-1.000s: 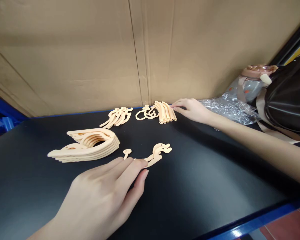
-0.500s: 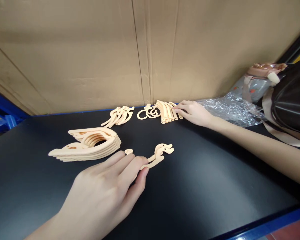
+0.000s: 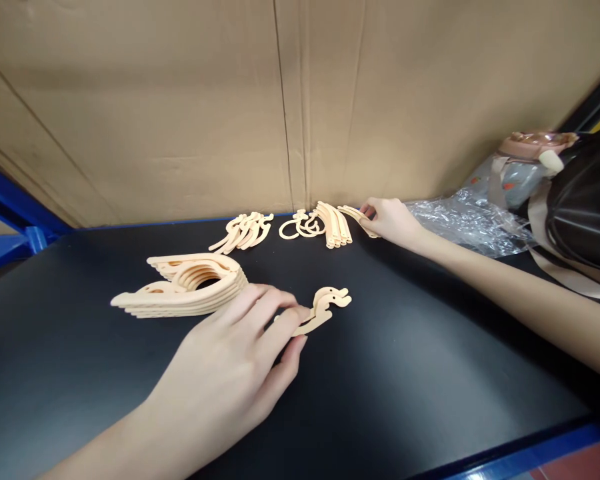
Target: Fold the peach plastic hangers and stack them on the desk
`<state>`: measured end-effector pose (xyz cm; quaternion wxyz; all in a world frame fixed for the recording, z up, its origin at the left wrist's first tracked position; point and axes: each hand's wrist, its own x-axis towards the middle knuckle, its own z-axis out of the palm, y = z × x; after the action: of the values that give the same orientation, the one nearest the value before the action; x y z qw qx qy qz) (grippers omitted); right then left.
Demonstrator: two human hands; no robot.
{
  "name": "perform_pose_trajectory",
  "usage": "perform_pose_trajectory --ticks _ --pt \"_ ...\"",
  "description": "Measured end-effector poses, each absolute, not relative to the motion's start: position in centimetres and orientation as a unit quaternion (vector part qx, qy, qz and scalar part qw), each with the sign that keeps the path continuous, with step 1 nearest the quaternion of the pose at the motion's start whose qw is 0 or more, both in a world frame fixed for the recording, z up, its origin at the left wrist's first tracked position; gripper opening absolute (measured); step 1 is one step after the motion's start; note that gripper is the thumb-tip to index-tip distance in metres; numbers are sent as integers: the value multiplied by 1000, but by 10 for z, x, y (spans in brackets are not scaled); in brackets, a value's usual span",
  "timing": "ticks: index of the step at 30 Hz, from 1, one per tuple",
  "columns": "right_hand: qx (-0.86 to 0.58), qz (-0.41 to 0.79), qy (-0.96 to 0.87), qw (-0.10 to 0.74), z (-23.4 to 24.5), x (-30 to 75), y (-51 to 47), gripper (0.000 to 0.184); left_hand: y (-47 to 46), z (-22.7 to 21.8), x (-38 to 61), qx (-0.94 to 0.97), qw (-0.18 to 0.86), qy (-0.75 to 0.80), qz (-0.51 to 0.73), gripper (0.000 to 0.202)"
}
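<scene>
My left hand (image 3: 230,373) lies on the black table (image 3: 430,347), its fingertips closed over one end of a small peach plastic hanger part (image 3: 330,303) and hiding that end. Just left of the fingers sits a stack of larger peach hanger bodies (image 3: 190,290). My right hand (image 3: 393,220) reaches to the back of the table and pinches a curved peach strip (image 3: 357,215), which is raised slightly off the right side of a pile of similar strips (image 3: 333,225).
Peach hooks (image 3: 300,227) and another bunch of curved parts (image 3: 245,232) lie along the back. A cardboard wall (image 3: 230,100) stands behind. At the right are a crumpled clear plastic bag (image 3: 470,220), a bottle (image 3: 525,170) and a dark bag (image 3: 585,200).
My right hand has closed on one strip and drawn it off the pile's right side. My left fingers have slid forward over the small hook and the part's end.
</scene>
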<state>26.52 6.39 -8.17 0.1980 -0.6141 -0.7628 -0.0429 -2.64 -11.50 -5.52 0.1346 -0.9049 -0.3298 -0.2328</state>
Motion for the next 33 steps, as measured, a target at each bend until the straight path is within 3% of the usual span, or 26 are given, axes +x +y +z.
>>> perform_pose_trajectory --ticks 6,25,33 --pt "-633 -43 -754 168 -78 270 57 18 -113 -68 -30 -929 44 -315 -188 37" --pt "-563 46 -811 156 -71 257 -61 18 -103 -66 -28 -936 -27 -314 -161 33" --pt "-444 167 -848 238 -80 229 -52 14 -106 -67 -29 -940 -95 -280 -172 33"
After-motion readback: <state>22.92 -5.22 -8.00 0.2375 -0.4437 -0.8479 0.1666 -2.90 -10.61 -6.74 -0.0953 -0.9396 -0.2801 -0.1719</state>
